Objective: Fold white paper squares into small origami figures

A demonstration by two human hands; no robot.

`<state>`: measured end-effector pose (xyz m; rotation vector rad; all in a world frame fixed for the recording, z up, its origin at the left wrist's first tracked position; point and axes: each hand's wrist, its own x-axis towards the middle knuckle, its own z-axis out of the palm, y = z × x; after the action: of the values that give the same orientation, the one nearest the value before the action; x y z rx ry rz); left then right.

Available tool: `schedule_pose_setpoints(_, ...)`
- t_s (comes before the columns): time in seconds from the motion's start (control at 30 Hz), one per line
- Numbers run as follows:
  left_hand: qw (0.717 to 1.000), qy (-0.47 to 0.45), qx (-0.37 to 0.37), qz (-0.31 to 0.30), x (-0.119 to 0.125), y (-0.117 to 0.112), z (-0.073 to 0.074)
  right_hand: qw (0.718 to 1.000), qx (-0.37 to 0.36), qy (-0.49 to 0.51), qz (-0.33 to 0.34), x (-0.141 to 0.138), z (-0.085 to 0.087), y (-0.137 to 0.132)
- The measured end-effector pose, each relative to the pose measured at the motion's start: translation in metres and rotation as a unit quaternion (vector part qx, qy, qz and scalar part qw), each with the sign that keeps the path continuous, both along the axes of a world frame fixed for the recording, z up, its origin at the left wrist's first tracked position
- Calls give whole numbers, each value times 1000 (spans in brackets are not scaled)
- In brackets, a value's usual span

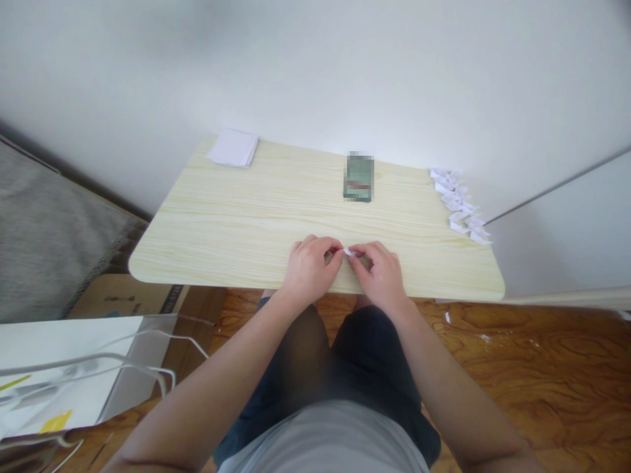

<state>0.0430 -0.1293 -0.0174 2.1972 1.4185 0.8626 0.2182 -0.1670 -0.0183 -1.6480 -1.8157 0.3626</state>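
A small piece of folded white paper (348, 252) is held between my two hands, just above the front part of the pale wooden table (276, 210). My left hand (314, 264) pinches its left end between thumb and forefinger. From the other side, my right hand (377, 268) grips it the same way. The fingertips cover much of the paper, so its exact shape is hard to make out. Several small folded white paper pieces (456, 200) with pointed ends stand in rows at the table's right end. At the back left lies a stack of white paper sheets (234, 148).
A blurred-out green rectangular object (359, 177) lies near the table's back edge, by the white wall (315, 72). Left of the table are a cardboard box (123, 292), a white box (64, 374) and white cables (133, 360). Paper scraps (447, 317) lie on the wooden floor.
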Motion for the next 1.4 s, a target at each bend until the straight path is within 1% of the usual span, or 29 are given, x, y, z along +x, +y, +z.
schedule_pose_setpoints(0.13,1000,-13,-9,-7,3,3,1,1000,1,17,-14,0,-1,1)
schedule_pose_setpoints(0.43,999,-44,-11,-15,7,9,1,998,-5,61,-21,2,-4,4)
schedule_pose_setpoints(0.7,998,-58,-9,-24,14,15,1,998,1,54,-19,2,-4,4)
schedule_pose_setpoints(1.1,996,-69,17,-46,13,15,-1,998,16,49,-28,1,-6,3)
schedule_pose_setpoints(1.4,997,-66,3,-46,14,14,-3,998,29,37,-52,-2,-8,3)
